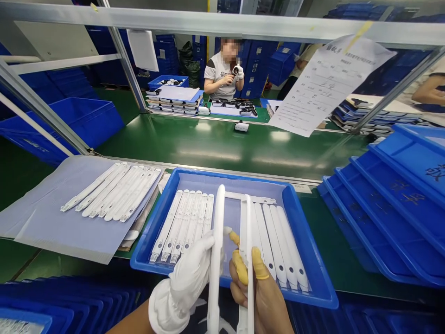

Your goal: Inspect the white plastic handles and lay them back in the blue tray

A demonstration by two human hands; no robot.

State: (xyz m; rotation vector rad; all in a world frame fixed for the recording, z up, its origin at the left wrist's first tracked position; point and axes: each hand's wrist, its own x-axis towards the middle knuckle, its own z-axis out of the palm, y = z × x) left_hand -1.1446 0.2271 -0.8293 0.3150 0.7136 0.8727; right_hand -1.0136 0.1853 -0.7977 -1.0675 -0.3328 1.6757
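My left hand (189, 273), in a white glove, is closed on a long white plastic strip (217, 250) held upright on edge. Yellow finger cots cover fingertips of my right hand (266, 297), which grips another long white plastic piece (245, 232) with a channel along its inner side. Both pieces stand side by side with a gap between them, above a blue tray (313, 278). Rows of similar white strips (189, 218) lie on the tray's left, and more white strips (274, 236) lie on its right. One strip (257, 198) lies crosswise near the tray's back.
White strips (114, 190) lie on a translucent sheet (69, 236) at left. Stacked blue trays (389, 208) lean at right. A metal frame rail (187, 21) crosses above, with a paper sheet (323, 83) hanging. Beyond the green conveyor (215, 148), a person (224, 74) holds a round part.
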